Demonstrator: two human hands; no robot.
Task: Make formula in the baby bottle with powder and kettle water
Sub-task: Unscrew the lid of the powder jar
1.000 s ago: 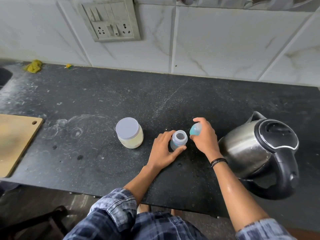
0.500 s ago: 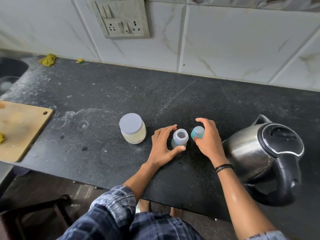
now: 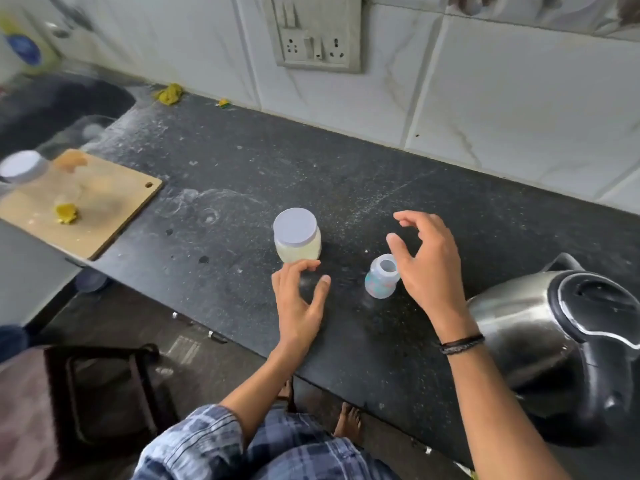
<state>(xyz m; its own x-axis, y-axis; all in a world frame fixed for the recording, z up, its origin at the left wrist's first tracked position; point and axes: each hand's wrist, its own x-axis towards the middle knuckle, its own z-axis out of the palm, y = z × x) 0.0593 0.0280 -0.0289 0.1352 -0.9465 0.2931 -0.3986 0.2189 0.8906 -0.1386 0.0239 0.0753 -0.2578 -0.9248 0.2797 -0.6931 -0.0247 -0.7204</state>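
The small clear baby bottle (image 3: 380, 279) stands uncapped on the black counter (image 3: 242, 174), its mouth open. My right hand (image 3: 427, 268) hovers just right of and over it, fingers spread and loosely bent, holding nothing. The bottle's blue cap is not in sight. To the left stands the powder jar (image 3: 297, 237), pale yellow inside with a lavender lid on. My left hand (image 3: 300, 301) lies in front of the jar, fingers relaxed, its fingertips at the jar's near base. The steel kettle (image 3: 540, 334) with a black lid and handle stands at the right, lid down.
A wooden cutting board (image 3: 93, 206) with a yellow scrap lies at the left, a second lidded jar (image 3: 22, 166) at its far corner. Behind that is a sink (image 3: 55, 105). A socket panel (image 3: 317, 32) is on the tiled wall. A dark stool (image 3: 104, 386) stands below the counter edge.
My left hand let go of the bottle and moved left to the jar. My right hand released the blue cap and lifted, fingers spread. The view swung left.
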